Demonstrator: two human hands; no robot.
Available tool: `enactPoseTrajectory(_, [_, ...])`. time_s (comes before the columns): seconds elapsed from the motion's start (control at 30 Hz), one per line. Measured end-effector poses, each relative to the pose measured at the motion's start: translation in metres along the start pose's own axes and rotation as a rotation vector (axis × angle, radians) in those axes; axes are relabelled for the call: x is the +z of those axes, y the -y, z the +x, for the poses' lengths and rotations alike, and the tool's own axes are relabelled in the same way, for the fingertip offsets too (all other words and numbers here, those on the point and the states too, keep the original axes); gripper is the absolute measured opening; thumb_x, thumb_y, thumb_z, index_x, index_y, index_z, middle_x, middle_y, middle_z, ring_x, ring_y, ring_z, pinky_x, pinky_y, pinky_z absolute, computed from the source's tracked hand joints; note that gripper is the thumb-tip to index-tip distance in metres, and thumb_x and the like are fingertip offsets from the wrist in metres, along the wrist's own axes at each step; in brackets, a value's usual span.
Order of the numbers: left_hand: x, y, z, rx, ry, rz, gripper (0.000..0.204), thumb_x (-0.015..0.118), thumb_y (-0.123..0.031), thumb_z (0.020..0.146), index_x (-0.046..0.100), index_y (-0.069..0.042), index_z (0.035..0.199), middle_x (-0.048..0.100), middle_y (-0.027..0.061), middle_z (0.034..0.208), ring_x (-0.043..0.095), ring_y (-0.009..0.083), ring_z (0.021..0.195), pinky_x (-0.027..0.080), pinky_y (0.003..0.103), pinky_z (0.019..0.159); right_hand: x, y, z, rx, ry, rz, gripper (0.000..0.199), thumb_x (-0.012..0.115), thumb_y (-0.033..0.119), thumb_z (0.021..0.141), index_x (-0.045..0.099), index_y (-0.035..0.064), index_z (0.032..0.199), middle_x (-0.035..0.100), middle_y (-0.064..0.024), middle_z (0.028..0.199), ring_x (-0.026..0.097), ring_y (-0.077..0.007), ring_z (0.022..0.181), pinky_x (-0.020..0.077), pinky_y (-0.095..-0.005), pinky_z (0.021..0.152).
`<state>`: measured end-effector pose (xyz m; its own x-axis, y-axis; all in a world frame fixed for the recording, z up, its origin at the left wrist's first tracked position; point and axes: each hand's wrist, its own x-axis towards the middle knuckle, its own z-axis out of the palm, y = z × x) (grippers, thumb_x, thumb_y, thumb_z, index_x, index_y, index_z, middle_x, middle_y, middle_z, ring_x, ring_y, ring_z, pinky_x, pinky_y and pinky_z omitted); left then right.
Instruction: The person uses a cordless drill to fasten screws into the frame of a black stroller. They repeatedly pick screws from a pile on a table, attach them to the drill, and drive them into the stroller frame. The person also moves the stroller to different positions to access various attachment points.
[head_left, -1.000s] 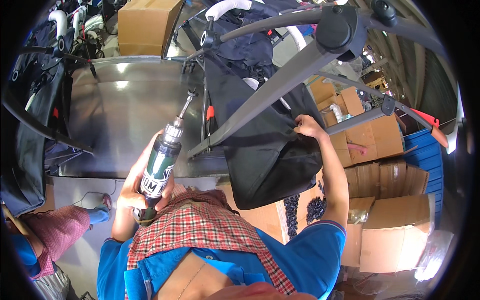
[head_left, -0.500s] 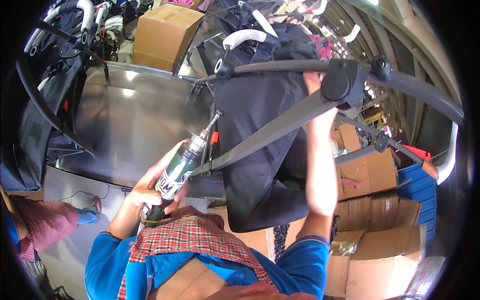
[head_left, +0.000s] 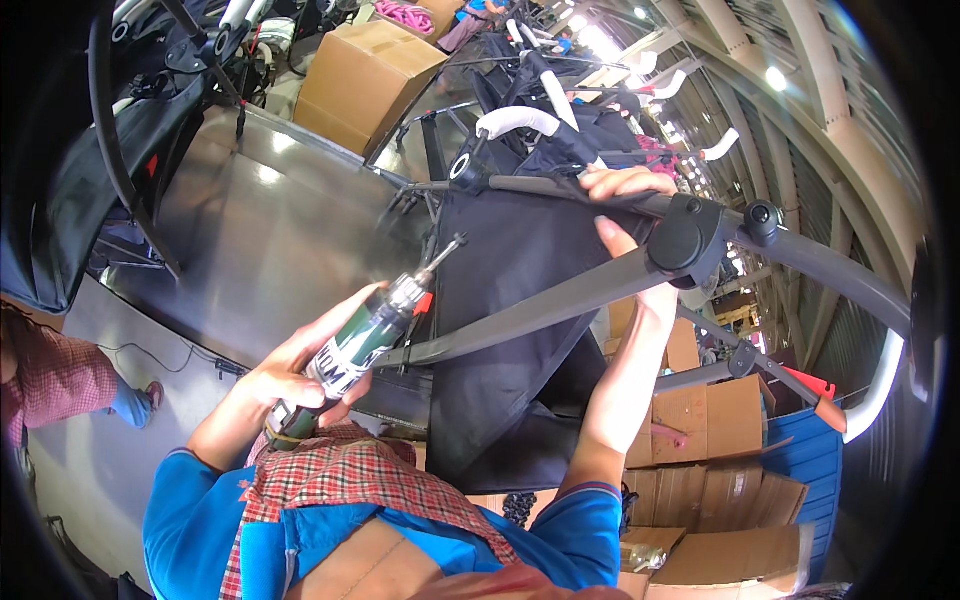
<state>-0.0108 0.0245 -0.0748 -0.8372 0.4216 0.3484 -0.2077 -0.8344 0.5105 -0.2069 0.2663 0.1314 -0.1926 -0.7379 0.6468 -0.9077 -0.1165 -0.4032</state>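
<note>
Since half a second ago my right hand [head_left: 625, 200] has slid up the stroller frame [head_left: 560, 300], and it now grips the dark upper tube just left of the round hinge joint [head_left: 688, 240], fingers wrapped over the top, thumb pressing down toward the lower bar. My left hand [head_left: 300, 365] stays clamped around the one green powered screwdriver [head_left: 365, 345], fingers closed on its body; the tool has tipped higher, its bit [head_left: 447, 250] now pointing up and to the right at the black fabric [head_left: 510, 300] hanging from the frame, with the tip close to the cloth, though I cannot tell whether it touches. The frame itself has swung nearer and fills more of the view, held up over the near right edge of the steel surface [head_left: 250, 240].

I count one screwdriver, two white-padded handle grips [head_left: 520, 118] on the frames beyond, and one big cardboard box [head_left: 365, 70] at the surface's far edge. More flat cartons [head_left: 720, 450] are stacked beside a blue bin [head_left: 810, 460], low on the right. Another person's plaid sleeve [head_left: 55, 375] shows at the left.
</note>
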Motion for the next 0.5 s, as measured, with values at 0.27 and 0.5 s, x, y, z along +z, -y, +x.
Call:
enactPoseTrajectory(0.27, [0.026,-0.014,0.037,0.045,0.104,0.298,0.105,0.073,-0.008,0.076,0.003,-0.016,0.153,0.058,0.0104,0.084,0.056,0.0122,0.059,0.047,0.026,0.051,0.023,0.016,-0.006,0.215,-0.358,-0.125,0.029,0.072,0.000,0.080,0.059,-0.0025,0.106,0.067,-0.0094,0.086,0.063,-0.0161,0.080,0.0502,-0.0367,0.089])
enactPoseTrajectory(0.5, [0.049,-0.019,0.067,0.012,0.167,0.389,0.111,0.078,-0.013,0.073,0.002,-0.016,0.153,0.057,0.0108,0.085,0.056,0.0108,0.060,0.046,0.025,0.050,0.011,0.023,-0.018,0.176,-0.362,-0.260,0.023,0.066,-0.007,0.081,0.062,-0.0074,0.104,0.069,-0.0150,0.098,0.066,-0.0199,0.095,0.0502,-0.0329,0.087])
